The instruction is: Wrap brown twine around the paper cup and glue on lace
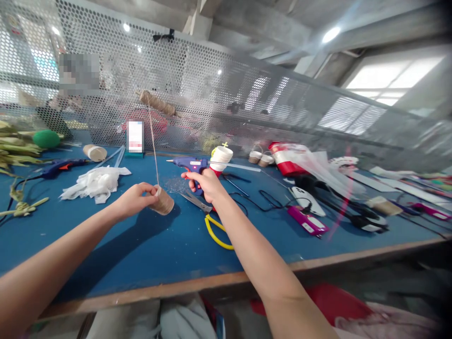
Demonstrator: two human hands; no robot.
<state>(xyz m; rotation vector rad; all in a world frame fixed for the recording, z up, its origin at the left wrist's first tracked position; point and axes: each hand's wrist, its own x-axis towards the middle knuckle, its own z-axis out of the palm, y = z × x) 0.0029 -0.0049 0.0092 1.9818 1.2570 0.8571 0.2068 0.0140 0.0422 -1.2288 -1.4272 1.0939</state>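
My left hand (136,197) is closed round a small tan cup wrapped in twine (163,202), held just above the blue table (141,245). A thin twine strand (153,141) runs up from the cup to a twine spool (158,103) mounted on the perforated screen. My right hand (206,182) grips the handle of a blue glue gun (190,165), its nozzle pointing left, a little right of the cup. A white twine roll (221,157) stands right behind that hand.
Yellow-handled scissors (212,223) lie below my right hand. White mesh scraps (95,182), a second glue gun (60,167), a green ball (46,139), dried leaves (14,150), a magenta device (308,221), cables and a red-white bag (289,160) spread across the table. A perforated screen (247,94) backs it.
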